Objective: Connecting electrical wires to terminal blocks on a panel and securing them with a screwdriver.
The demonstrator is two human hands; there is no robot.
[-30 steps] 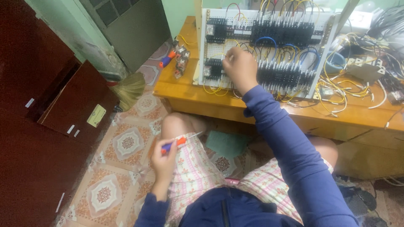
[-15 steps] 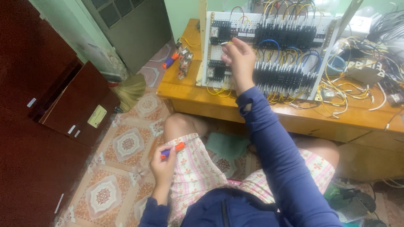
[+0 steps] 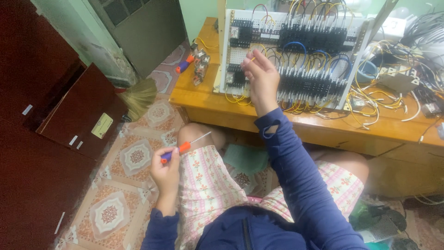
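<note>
Orange-handled, our screwdriver lies gripped in the closed left hand, shaft aimed up-right toward the wiring panel, where our right hand pinches a yellow wire.

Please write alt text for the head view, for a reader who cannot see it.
A seated person's right hand pinches a yellow wire at a white control panel on a wooden table. The left hand holds an orange-handled screwdriver beside the knee.

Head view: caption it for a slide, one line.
Seated person's right hand reaches the wired panel on a wooden table; left hand grips an orange-handled screwdriver.
</note>
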